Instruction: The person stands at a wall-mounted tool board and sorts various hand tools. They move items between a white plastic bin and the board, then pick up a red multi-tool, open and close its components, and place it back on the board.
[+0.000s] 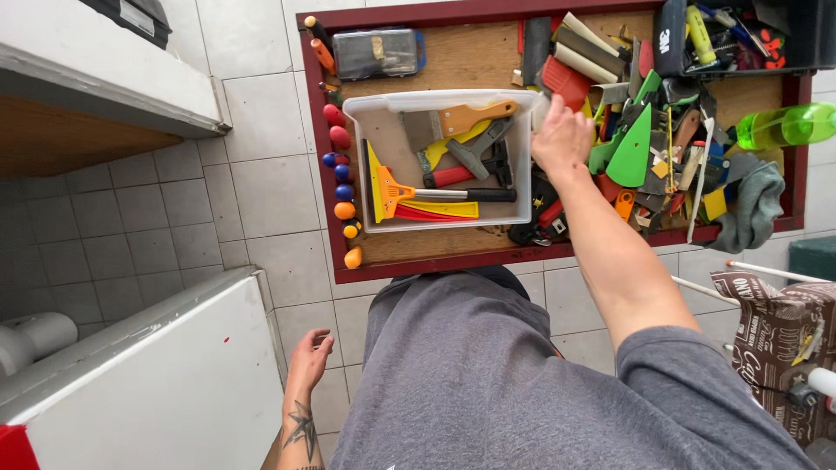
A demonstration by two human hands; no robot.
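Your left hand [310, 355] hangs loose and open by your hip, holding nothing. Your right hand [562, 137] reaches forward, fingers curled over the right rim of the translucent rectangular plastic bin [374, 109], inside the red-framed wooden tray [418, 244]. Just left of that hand, the black-handled yellow scraper [435, 193] lies crosswise, blade pointing left, handle end nearest your right hand.

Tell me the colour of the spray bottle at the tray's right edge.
Translucent green; the spray bottle shows best in the head view, lying beyond the right hand.
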